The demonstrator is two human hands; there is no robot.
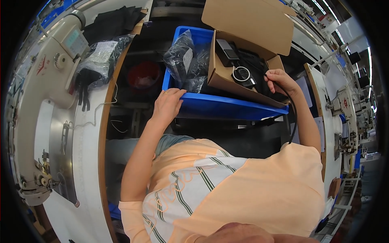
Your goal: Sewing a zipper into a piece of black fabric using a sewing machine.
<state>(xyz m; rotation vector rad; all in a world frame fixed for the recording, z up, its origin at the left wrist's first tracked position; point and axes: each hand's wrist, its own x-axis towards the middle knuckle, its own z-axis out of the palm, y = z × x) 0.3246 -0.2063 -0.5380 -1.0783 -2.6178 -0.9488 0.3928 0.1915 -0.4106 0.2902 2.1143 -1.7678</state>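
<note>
My left hand (168, 104) rests on the near left rim of a blue plastic bin (227, 106), fingers curled over its edge. Pinched in my right hand (279, 82) is a black cable (295, 117), which runs down toward my shoulder. That hand is over the right side of an open cardboard box (210, 72) sitting in the bin. Inside the box lie a black rectangular device (227, 52), a white ring-shaped piece (241, 73) and dark items I cannot make out. Clear plastic bags of dark material (180, 56) fill the bin's left part.
On the left, a sewing machine (30, 105) stands on a white table (91, 162) beside a plastic-wrapped bundle (99, 58). Black fabric pieces (113, 22) lie at the far left. A red round container (144, 75) is below, left of the bin. More sewing machines (346, 109) line the right.
</note>
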